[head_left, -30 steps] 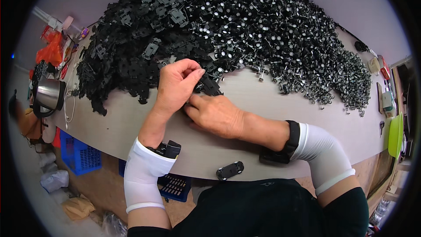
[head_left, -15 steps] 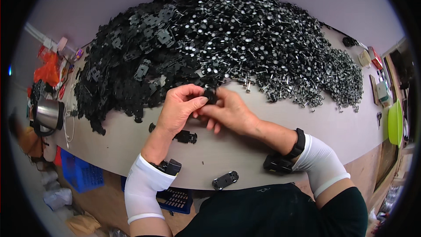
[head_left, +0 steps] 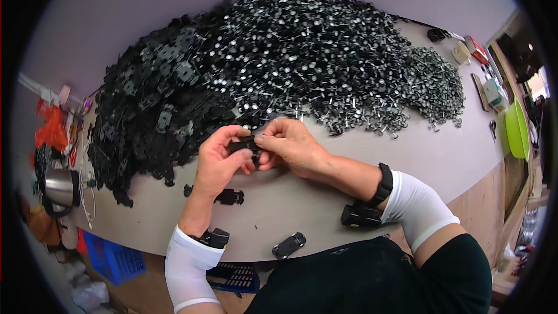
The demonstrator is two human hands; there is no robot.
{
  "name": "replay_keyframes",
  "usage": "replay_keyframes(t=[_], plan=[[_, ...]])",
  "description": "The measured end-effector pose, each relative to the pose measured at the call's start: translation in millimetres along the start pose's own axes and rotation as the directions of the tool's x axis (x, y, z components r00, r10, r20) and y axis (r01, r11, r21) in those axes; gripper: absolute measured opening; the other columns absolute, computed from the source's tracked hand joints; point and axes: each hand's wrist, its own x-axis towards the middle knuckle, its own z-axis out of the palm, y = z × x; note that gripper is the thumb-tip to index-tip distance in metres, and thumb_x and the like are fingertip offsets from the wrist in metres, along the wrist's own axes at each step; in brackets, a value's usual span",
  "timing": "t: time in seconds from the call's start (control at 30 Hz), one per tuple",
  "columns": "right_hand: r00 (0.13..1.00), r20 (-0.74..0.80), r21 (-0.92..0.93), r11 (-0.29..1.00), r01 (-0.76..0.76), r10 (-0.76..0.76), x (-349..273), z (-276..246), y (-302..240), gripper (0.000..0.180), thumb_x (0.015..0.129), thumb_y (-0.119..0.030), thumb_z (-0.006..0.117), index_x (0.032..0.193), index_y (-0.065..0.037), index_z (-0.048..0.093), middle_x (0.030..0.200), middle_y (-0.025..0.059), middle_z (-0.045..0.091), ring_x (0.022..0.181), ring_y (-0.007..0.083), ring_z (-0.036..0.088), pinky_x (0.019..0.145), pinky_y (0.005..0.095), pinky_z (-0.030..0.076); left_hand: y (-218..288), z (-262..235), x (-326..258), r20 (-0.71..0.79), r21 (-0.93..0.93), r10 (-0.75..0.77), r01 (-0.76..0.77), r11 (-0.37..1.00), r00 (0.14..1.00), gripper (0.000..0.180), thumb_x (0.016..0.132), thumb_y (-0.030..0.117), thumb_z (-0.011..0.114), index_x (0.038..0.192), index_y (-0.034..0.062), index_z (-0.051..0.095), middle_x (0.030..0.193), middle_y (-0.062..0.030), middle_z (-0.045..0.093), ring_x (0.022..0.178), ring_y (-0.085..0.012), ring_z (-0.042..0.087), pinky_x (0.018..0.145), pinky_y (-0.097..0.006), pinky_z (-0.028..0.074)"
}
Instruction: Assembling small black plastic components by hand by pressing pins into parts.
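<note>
A black toy car chassis [head_left: 244, 144] is held between both hands over the table. My left hand [head_left: 218, 156] grips its left end between thumb and fingers. At its right end, my right hand [head_left: 294, 146] pinches with thumb and forefinger; whether a small part is also in those fingers is hidden. Beyond the hands rises a heap of flat black chassis plates [head_left: 139, 81], joined on the right by a larger heap of wheel-and-axle pieces [head_left: 325, 64]. Another chassis with wheels [head_left: 230, 196] lies near my left wrist, and one more [head_left: 289, 245] rests by the table's front edge.
At the left stand a metal kettle [head_left: 61, 188] and an orange-red bag [head_left: 51, 128]. Blue plastic baskets [head_left: 116, 259] sit below the table's front edge. On the right are a green basin [head_left: 516, 129], scissors [head_left: 493, 129], and a cup [head_left: 461, 53].
Both hands have shifted slightly left and down in the view, and the chassis has turned to show its long side. The whole view has also swung a little.
</note>
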Motion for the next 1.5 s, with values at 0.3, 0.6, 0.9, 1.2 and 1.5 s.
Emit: replay_keyframes(t=[0.3, 0.6, 0.9, 1.2, 1.5], plan=[[0.735, 0.247, -0.955, -0.030, 0.295, -0.631, -29.2, -39.5, -31.7, 0.025, 0.070, -0.019, 0.075, 0.087, -0.004, 0.062, 0.084, 0.0106, 0.055, 0.074, 0.0300, 0.059, 0.062, 0.0388, 0.049, 0.8, -7.1, -0.4, 0.048, -0.087, -0.061, 0.065, 0.994, 0.997, 0.024, 0.081, -0.002, 0.060, 0.104, -0.0038, 0.052, 0.082, -0.0089, 0.057, 0.058, -0.0157, 0.061, 0.047, -0.023, 0.048], [0.836, 0.325, -0.912, -0.381, 0.153, -0.442, -14.0, -49.6, -43.7, 0.023, 0.072, -0.023, 0.072, 0.083, -0.005, 0.062, 0.079, 0.0068, 0.058, 0.081, 0.0275, 0.058, 0.064, 0.0387, 0.046, -3.5, -0.9, -1.4, 0.118, -0.057, -0.213, 0.221, 0.974, 0.970, 0.023, 0.085, -0.002, 0.054, 0.108, -0.0060, 0.053, 0.084, -0.0114, 0.060, 0.063, -0.0164, 0.063, 0.050, -0.023, 0.051], [0.721, 0.516, -0.825, -0.043, 0.563, -0.464, -27.2, -15.9, -31.2, 0.035, 0.065, -0.009, 0.075, 0.096, -0.003, 0.059, 0.083, 0.0105, 0.057, 0.073, 0.0294, 0.060, 0.061, 0.0378, 0.050, -1.9, 4.0, -4.0, 0.104, -0.103, -0.313, 0.324, 0.941, 0.944, 0.014, 0.092, 0.005, 0.051, 0.102, -0.0041, 0.054, 0.070, -0.0082, 0.060, 0.045, -0.0129, 0.058, 0.035, -0.019, 0.042], [0.634, 0.555, -0.759, -0.015, 0.651, -0.539, -11.5, -22.8, -12.3, 0.039, 0.062, -0.001, 0.075, 0.098, -0.001, 0.059, 0.083, 0.0122, 0.059, 0.072, 0.0289, 0.060, 0.060, 0.0365, 0.050, -2.5, 2.5, -5.0, 0.189, -0.204, -0.291, 0.327, 0.923, 0.938, 0.015, 0.093, 0.006, 0.053, 0.103, -0.0024, 0.057, 0.069, -0.0064, 0.060, 0.042, -0.0065, 0.050, 0.033, -0.017, 0.033], [0.572, 0.545, -0.714, 0.017, 0.700, -0.613, -15.5, -19.5, -13.0, 0.039, 0.065, -0.002, 0.076, 0.101, -0.002, 0.060, 0.080, 0.0110, 0.058, 0.069, 0.0256, 0.060, 0.058, 0.0337, 0.049, 5.3, 7.0, -7.0, 0.184, -0.199, -0.290, 0.325, 0.925, 0.939, 0.019, 0.090, 0.007, 0.056, 0.106, -0.0034, 0.054, 0.070, -0.0081, 0.061, 0.041, -0.0089, 0.051, 0.033, -0.018, 0.035]])
